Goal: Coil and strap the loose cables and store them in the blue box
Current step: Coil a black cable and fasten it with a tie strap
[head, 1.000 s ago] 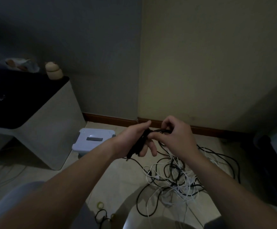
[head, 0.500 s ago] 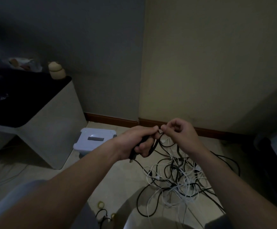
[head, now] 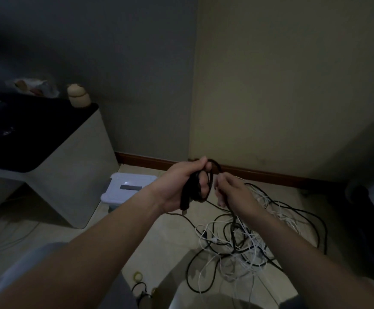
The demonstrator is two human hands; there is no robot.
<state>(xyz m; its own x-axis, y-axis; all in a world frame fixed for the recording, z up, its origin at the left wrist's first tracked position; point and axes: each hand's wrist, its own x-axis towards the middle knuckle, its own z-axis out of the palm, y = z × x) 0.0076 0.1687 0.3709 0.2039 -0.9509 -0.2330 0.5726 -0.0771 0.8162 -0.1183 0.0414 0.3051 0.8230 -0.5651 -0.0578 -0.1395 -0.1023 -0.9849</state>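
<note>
Left hand [head: 181, 186] is clamped round a partly coiled black cable [head: 196, 188], held up just right of the blue box [head: 128, 190]. Right hand [head: 234, 192], further right, has its fingers curled on that cable's free strand. Tangled pile of cables [head: 237, 244] lies on the floor, right of the box. Box lid is on.

The right hand [head: 232, 194] has dropped nearer and rightward, away from the left hand [head: 179, 186], and a new loop of black cable [head: 186, 197] now arches between them.

Close together, left hand [head: 180, 186] and right hand [head: 234, 194] curl.
</note>
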